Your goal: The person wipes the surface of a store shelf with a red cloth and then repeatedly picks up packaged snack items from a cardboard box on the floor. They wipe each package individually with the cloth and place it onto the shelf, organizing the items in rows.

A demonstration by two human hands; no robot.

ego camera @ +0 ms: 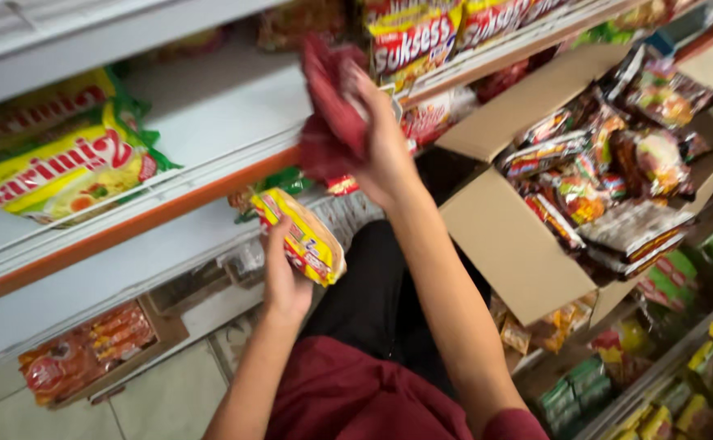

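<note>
My left hand grips a yellow noodle packet low in front of the shelves, near my knee. Raised towards the upper shelf, my right hand holds a dark red cloth, bunched and blurred. An open cardboard box full of assorted noodle packets sits to the right of my right arm, tilted.
White shelves with an orange edge strip run across the left; a yellow-green noodle pack lies on one. More packets line the top shelf. A low tray of red packets rests near the tiled floor. Racks of goods stand at lower right.
</note>
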